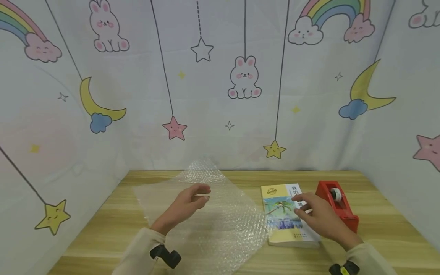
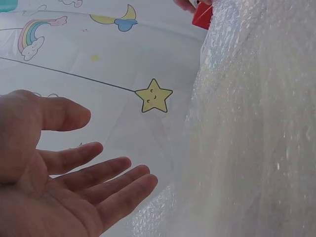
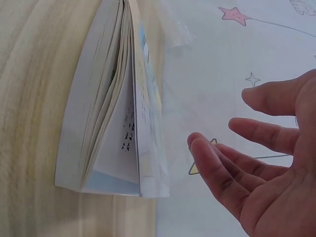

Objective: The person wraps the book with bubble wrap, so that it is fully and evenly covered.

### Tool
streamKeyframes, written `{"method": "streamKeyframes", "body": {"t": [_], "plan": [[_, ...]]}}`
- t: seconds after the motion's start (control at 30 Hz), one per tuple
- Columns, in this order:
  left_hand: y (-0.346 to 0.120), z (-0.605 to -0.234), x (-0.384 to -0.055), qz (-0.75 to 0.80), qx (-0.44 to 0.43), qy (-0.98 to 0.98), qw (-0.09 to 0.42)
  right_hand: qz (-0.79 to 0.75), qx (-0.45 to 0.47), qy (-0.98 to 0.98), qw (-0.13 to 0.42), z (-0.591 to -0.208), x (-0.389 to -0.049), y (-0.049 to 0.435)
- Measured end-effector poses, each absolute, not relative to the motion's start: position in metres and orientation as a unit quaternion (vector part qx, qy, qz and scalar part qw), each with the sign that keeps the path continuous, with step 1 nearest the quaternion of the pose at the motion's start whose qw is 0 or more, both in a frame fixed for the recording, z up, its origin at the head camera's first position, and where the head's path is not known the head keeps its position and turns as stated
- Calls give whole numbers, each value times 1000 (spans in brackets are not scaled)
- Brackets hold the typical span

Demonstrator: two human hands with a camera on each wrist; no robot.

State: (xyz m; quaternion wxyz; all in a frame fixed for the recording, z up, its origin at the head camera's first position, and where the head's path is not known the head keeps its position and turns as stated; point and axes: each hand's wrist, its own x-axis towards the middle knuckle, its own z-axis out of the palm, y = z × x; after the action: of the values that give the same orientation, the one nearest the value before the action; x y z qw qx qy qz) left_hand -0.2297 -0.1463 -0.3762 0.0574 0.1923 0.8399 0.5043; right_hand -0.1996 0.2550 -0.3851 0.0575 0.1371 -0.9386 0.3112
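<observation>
A sheet of clear bubble wrap (image 1: pixel 227 225) lies spread over the middle of the table, one corner pointing to the back. My left hand (image 1: pixel 185 204) is above it with loosely bent fingers and holds nothing; in the left wrist view the fingers (image 2: pixel 94 173) are spread beside the bubble wrap (image 2: pixel 247 128). To the right lies a paperback book (image 1: pixel 283 212) with a palm tree on its cover. Over the book's right side is my right hand (image 1: pixel 317 215), holding nothing. The right wrist view shows the book (image 3: pixel 111 128) apart from that hand (image 3: pixel 266 163), its cover slightly lifted.
A red tape dispenser (image 1: pixel 338 204) with a roll of tape stands right of the book, partly behind the right hand. The wooden table (image 1: pixel 385 233) is bounded by a white cloth backdrop (image 1: pixel 213 145) printed with cartoon stars, moons and rabbits.
</observation>
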Motion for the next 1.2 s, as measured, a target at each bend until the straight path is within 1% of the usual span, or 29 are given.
{"method": "streamKeyframes", "body": {"t": [0.23,0.47,0.6,1.0,1.2], "plan": [[-126,-374,-233,491,218,840,73,300,144,-941,57,-386,-195,259],[-110,-374,-240,481,241,838,88,288,152,-943,70,-389,-192,265],[-96,-373,-245,483,248,834,94,282,145,-946,64,-389,-190,267],[-48,-371,-250,498,246,822,125,266,129,-954,53,-396,-189,271],[-26,-373,-258,508,229,820,130,257,113,-959,33,-398,-190,273]]}}
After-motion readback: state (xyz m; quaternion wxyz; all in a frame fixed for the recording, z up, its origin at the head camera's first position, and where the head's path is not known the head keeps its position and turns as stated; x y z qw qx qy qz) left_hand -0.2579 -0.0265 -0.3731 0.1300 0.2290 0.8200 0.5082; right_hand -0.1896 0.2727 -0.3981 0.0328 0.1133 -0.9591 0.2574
